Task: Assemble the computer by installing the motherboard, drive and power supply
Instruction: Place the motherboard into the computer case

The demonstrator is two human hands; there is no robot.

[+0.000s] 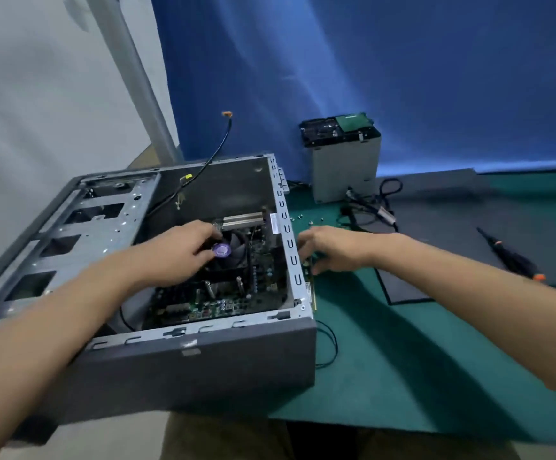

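Head view, items logged left to right.

- Computer case (183, 360): lay on its side, open face up, at the left end of the green mat (402, 376).
- Motherboard (223, 293): inside the case, on its floor, rear edge towards the right wall.
- Left hand (177, 254): our fingers curled round the cooler (233, 247), gripping it beside the purple label.
- Right hand (333, 249): outside that right wall, fingers bent down at the port edge. We could not tell whether they pinched anything.
- Loose screws (310, 222): on the mat just beyond that hand.
- Grey box (343, 167): upright, well apart, a drive-like unit on top.
- Screwdriver (515, 257): far right.

Handling note, our judgement: steer the board by the cooler, slide the ports squarely into the rear openings, and align the holes with the standoffs before fitting any screw.
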